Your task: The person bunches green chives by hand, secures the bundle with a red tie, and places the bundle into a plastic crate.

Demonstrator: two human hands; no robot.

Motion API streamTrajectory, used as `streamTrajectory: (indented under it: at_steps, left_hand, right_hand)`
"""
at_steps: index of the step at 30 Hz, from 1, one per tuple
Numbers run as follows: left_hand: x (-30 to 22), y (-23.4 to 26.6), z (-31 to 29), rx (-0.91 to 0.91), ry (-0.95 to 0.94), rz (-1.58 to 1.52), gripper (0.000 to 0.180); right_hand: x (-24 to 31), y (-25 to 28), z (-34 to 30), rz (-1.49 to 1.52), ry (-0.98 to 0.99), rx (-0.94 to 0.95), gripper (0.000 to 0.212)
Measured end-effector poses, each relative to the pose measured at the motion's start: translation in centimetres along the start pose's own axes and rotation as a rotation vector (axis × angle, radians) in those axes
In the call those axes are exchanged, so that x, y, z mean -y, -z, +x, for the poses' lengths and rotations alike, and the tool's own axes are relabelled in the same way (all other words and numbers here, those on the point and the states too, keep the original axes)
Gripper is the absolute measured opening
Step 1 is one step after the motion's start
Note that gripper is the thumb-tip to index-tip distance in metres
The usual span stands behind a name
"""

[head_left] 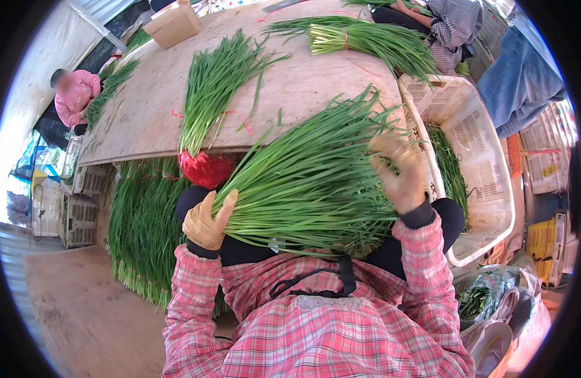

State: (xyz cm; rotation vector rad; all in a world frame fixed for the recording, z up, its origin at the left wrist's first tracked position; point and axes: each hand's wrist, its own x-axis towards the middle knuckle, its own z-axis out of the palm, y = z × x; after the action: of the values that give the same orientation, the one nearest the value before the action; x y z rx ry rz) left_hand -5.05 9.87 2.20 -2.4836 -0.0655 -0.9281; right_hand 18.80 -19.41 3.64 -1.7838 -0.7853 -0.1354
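Note:
Across my lap lies a large loose bunch of green garlic chives (309, 179), its leaf tips fanned toward the upper right. My left hand (205, 222), in a tan glove, is closed round the stem end of the bunch. My right hand (401, 173), gloved alike, is over the leaf tips on the right; motion smears its fingers, so their grip cannot be made out. Ahead on the wooden board, a smaller bunch of chives (218, 88) has a red tie beneath it. Just below its stems hangs a clump of red ties (207, 169) at the board's edge.
A white plastic crate (486, 135) holding some chives stands close on my right. Stacked chives (145, 220) fill the space under the board (139, 126) at left. Tied chives (366, 44) and a cardboard box (172, 25) lie farther back. Other people sit at far left and far right.

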Motion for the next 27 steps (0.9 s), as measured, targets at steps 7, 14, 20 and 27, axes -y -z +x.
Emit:
streamTrajectory:
  at_steps: [7, 14, 20, 27]
  left_hand:
    - [-0.3, -0.6, 0.2, -0.021, 0.088, -0.032, 0.044]
    - [0.3, -0.4, -0.1, -0.026, 0.107, -0.026, 0.043]
    - [1.0, -0.8, 0.8, -0.063, 0.229, -0.005, 0.041]
    - [2.1, -1.1, -0.1, -0.085, 0.22, 0.044, 0.045]
  right_hand:
    - [1.6, -3.7, -5.3, -0.112, 0.169, 0.529, 0.018]
    - [2.2, -5.2, -3.3, 0.181, -0.307, 0.207, 0.02]
    - [3.3, -7.3, -4.6, -0.2, 0.127, 0.464, 0.015]
    - [2.8, -8.2, -4.7, -0.058, 0.134, 0.257, 0.023]
